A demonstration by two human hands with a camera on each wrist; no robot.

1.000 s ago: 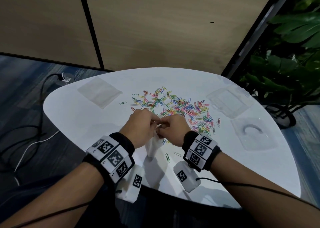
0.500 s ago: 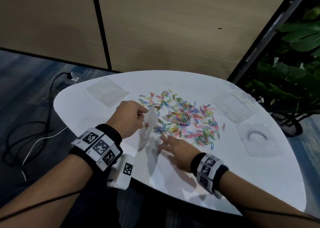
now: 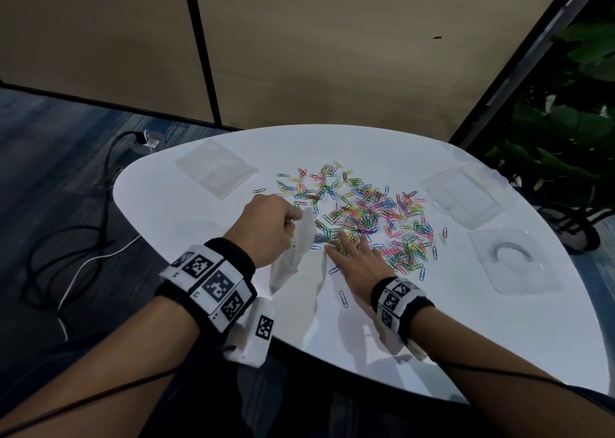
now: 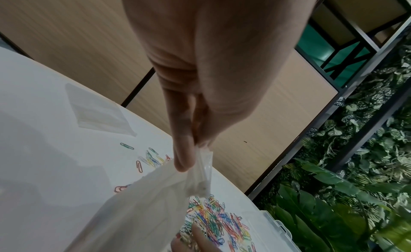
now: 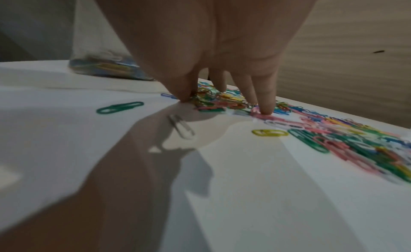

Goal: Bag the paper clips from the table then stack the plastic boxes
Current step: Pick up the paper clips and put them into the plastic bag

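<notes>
The paper clips (image 3: pixel 362 214) lie in a loose coloured heap at the middle of the white desk (image 3: pixel 186 224), with a few strays toward six o'clock near the front edge. At about nine o'clock of the heap the left hand (image 3: pixel 269 229) pinches the mouth of a small clear bag (image 3: pixel 294 248) between thumb and fingers, the bag hanging down to the desk; the right wrist view shows some clips already lying in its bottom. A second ago both hands were together at the bag's mouth — now the right hand (image 3: pixel 357 261) has let go and spread flat, its fingertips (image 5: pixel 265 109) pressed onto the near edge of the heap and holding nothing. That suggests the bag is open and the job has turned to raking clips toward it; most of the heap is not yet bagged. Outward, a flat stack of spare bags (image 3: pixel 216 168) sits at eleven o'clock, and two clear plastic boxes (image 3: pixel 466 194) sit at two and three o'clock, side by side and not yet stacked. Beyond the desk, a cable (image 3: pixel 109 158) crosses the floor at nine o'clock and a plant (image 3: pixel 565 144) stands at two.
</notes>
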